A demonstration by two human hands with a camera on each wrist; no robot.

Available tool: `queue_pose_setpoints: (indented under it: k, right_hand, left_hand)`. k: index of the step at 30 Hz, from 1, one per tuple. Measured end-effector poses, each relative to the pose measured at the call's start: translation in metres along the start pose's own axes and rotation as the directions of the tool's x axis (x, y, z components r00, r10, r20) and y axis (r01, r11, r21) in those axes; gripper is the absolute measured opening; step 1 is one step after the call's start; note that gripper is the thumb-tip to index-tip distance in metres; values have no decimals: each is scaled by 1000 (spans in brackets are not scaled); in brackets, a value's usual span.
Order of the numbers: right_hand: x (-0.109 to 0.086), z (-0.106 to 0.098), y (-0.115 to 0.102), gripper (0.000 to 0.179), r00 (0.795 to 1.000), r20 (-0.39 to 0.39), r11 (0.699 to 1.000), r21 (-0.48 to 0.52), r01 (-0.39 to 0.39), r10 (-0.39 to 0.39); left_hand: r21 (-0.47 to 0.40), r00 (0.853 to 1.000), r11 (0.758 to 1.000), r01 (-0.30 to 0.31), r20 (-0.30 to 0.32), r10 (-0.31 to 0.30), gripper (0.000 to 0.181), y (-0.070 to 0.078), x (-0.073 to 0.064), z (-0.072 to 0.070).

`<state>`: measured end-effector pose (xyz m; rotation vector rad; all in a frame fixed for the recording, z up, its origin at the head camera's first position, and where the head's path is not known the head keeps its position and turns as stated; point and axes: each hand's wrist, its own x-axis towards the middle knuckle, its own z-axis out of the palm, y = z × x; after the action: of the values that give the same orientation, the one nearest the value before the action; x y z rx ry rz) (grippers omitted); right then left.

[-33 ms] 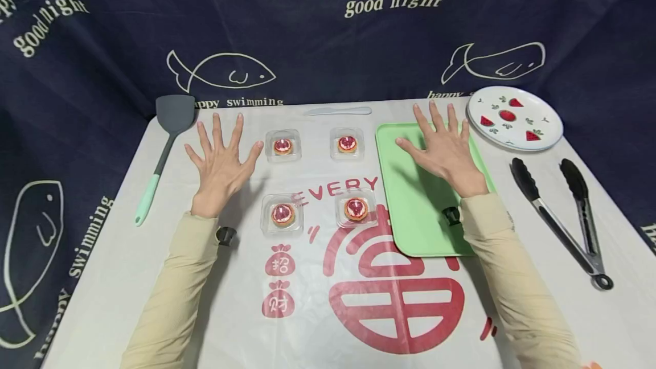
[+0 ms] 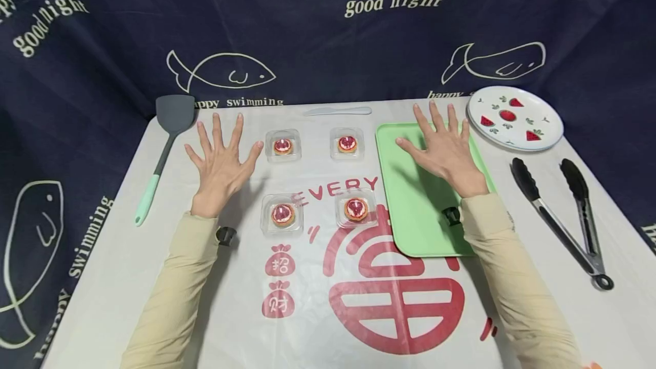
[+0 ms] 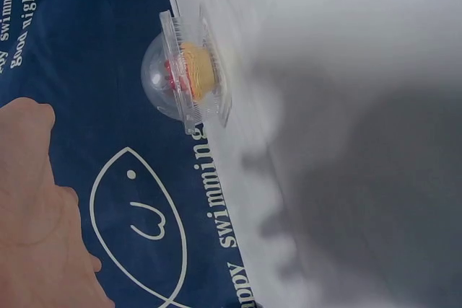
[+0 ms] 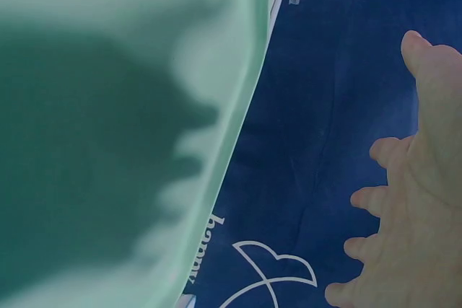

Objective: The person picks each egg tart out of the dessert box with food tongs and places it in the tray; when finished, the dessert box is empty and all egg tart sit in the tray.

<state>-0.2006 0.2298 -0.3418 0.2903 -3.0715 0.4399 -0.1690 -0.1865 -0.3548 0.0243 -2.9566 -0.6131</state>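
Observation:
My left hand (image 2: 220, 167) is held above the white tabletop with its fingers spread, holding nothing. Just right of its thumb sits a tart in a clear domed box (image 2: 283, 146), seen side-on in the left wrist view as a clear box (image 3: 189, 77) with a yellow crust and red top. Over the light green tray (image 2: 412, 226) hovers my right hand (image 2: 447, 155), fingers also spread and nothing in them. Its shadow falls on the tray (image 4: 94, 149) in the right wrist view. Three more boxed tarts (image 2: 347, 144) (image 2: 283, 215) (image 2: 356, 209) stand between the hands.
A grey spatula (image 2: 175, 115) with a mint handle lies at the left edge. At the back is a pale knife (image 2: 338, 111). White plates (image 2: 512, 130) with watermelon prints rest at the back right, and black-tipped tongs (image 2: 558, 235) lie spread in front of them.

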Motion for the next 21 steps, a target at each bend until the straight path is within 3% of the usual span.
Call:
queue_pose_setpoints:
  k: [10, 21]
  right_hand:
    - [-2, 0, -2, 87, 1000, 16, 998, 60, -5, 5]
    - [-1, -3, -7, 88, 997, 82, 989, 146, 3, -15]
  left_hand:
    - [-31, 1000, 999, 16, 16, -16, 78, -6, 0, 1]
    - [-150, 997, 986, -73, -27, 70, 75, -4, -2, 4]
